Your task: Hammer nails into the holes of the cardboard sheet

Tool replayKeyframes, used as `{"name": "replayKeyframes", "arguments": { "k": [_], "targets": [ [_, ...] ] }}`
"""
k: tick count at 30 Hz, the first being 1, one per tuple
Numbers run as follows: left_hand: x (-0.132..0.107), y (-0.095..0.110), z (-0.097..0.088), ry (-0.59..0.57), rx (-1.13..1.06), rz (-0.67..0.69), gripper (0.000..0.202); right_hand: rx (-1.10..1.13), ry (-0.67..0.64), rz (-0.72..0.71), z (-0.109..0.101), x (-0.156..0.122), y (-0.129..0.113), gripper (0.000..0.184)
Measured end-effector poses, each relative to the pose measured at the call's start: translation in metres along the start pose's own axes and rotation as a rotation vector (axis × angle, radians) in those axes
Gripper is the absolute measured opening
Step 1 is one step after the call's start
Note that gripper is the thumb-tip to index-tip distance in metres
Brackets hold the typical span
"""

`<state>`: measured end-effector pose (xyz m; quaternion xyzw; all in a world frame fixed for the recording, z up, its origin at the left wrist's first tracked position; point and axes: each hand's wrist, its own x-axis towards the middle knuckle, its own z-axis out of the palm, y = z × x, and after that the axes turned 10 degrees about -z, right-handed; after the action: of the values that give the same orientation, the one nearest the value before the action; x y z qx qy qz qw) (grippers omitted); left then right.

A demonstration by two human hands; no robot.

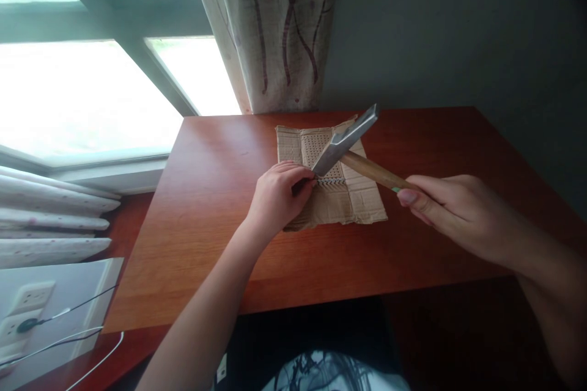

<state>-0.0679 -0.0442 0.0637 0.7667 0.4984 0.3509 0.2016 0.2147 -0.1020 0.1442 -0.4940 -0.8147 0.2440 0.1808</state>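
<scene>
A torn piece of brown cardboard (pixel 358 198) lies on the reddish wooden table (pixel 206 214). On the cardboard sits a small board dotted with rows of tiny holes or pins (pixel 314 145). My left hand (pixel 277 195) rests on the cardboard's left part, fingers curled in a pinch on something small I cannot make out. My right hand (pixel 447 208) grips the wooden handle of a hammer (pixel 353 137). The hammer's metal head hangs just above the board, its tip close to my left fingertips.
A patterned curtain (pixel 275 30) hangs at the table's far edge beside a bright window (pixel 82 91). A grey wall stands behind and to the right. At lower left are wall sockets (pixel 27 305) with thin cables (pixel 87 342). Folded white cloth (pixel 50 220) lies left.
</scene>
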Motion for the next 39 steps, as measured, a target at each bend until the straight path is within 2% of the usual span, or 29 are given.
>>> {"name": "replayKeyframes", "arguments": {
  "k": [4,8,11,16,22,27,34,39],
  "targets": [
    [0.000,0.001,0.000,-0.012,-0.026,-0.023,0.012,-0.126,0.047,-0.072,-0.003,0.006,-0.008,0.046],
    [0.001,0.000,0.000,-0.009,-0.024,-0.030,0.011,-0.190,0.021,-0.078,0.001,0.011,-0.011,0.045],
    [0.001,-0.001,0.000,-0.020,-0.036,-0.038,0.011,-0.207,0.011,-0.071,0.002,0.010,-0.013,0.044],
    [0.001,0.002,-0.002,-0.026,-0.040,-0.042,0.013,-0.221,0.081,-0.083,0.001,0.006,-0.015,0.045],
    [0.001,0.001,-0.001,-0.023,-0.039,-0.043,0.012,-0.245,0.011,-0.054,0.004,0.007,-0.016,0.042],
    [0.001,0.000,-0.001,-0.026,-0.057,-0.033,0.012,-0.243,0.089,-0.060,0.002,0.005,-0.015,0.043],
    [0.002,0.000,0.000,-0.037,-0.043,-0.038,0.012,-0.240,-0.024,-0.011,0.006,0.006,-0.013,0.042],
    [0.002,0.000,-0.004,-0.085,-0.055,-0.051,0.009,-0.232,-0.016,-0.009,0.006,0.003,-0.012,0.040]
  ]
}}
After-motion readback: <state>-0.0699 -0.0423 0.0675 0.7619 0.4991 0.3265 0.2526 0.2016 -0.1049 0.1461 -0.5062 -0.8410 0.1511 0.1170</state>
